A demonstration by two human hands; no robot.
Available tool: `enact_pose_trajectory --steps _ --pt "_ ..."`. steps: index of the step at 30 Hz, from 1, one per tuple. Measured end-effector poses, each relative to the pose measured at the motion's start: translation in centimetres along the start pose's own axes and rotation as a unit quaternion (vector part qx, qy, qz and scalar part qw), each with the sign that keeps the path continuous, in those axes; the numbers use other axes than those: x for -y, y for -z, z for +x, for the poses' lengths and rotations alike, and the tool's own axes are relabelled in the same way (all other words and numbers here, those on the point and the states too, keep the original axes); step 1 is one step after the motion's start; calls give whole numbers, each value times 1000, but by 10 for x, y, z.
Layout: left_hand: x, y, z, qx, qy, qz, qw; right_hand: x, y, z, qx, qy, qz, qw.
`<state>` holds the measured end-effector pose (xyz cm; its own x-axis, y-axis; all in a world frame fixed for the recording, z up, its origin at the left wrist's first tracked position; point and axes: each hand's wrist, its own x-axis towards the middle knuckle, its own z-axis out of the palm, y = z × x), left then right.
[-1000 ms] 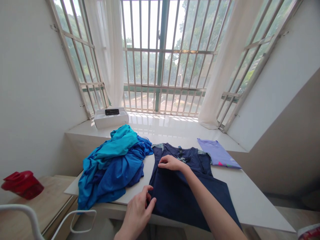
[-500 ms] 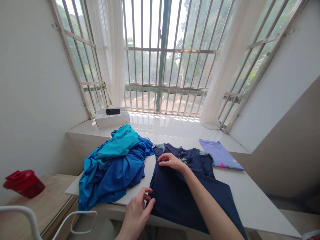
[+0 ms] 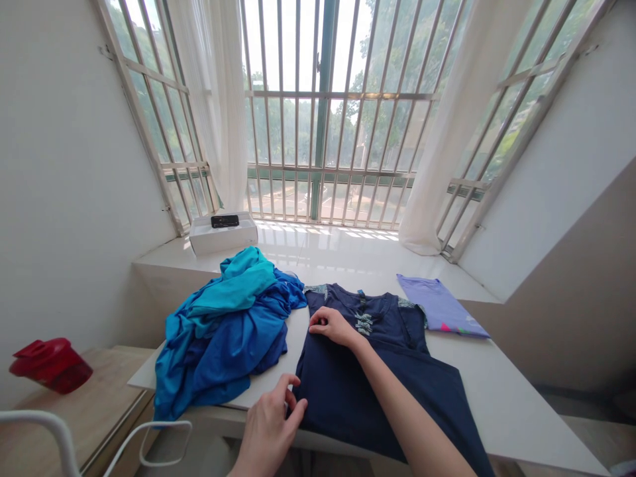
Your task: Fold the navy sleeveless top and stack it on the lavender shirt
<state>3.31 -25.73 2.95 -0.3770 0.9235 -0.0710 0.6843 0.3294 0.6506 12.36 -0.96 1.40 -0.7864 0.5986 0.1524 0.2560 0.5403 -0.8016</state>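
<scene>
A navy shirt (image 3: 377,384) with patterned shoulder pieces lies spread over the white table, its lower part hanging past the front edge. My right hand (image 3: 334,326) reaches across it, thumb and fingers pinched on the cloth at its upper left side. Lower down, my left hand (image 3: 272,421) is at the shirt's left edge, with bent fingers and a gap between thumb and forefinger; the fingertips touch or nearly touch the cloth. To the left is a rumpled heap of blue and turquoise cloth (image 3: 223,338).
A folded lilac garment (image 3: 442,306) lies at the table's back right. On the white sill (image 3: 328,255) stands a white box (image 3: 223,238) with a black device (image 3: 224,220) on top. A red container (image 3: 52,366) sits on a wooden surface at left, near a white curved frame (image 3: 44,424).
My right hand has lowered slightly to the left, and its fingers have closed on the shirt's edge. More of the print at the chest shows. My left hand has hardly moved.
</scene>
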Motion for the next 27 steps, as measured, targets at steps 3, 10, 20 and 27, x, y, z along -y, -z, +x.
enact_pose_trajectory --steps 3,10,20,27 --pt "1 0 1 6 -7 -2 1000 -3 -4 -2 -14 2 -23 1000" --pt "7 1 3 -9 -43 -16 999 3 -11 -8 -77 3 -93 993" --pt "-8 17 12 0 -98 114 989 26 67 -113 -195 -6 -149 970" --pt "-93 21 58 83 -307 137 938 -25 150 -212 -228 -249 -230 913"
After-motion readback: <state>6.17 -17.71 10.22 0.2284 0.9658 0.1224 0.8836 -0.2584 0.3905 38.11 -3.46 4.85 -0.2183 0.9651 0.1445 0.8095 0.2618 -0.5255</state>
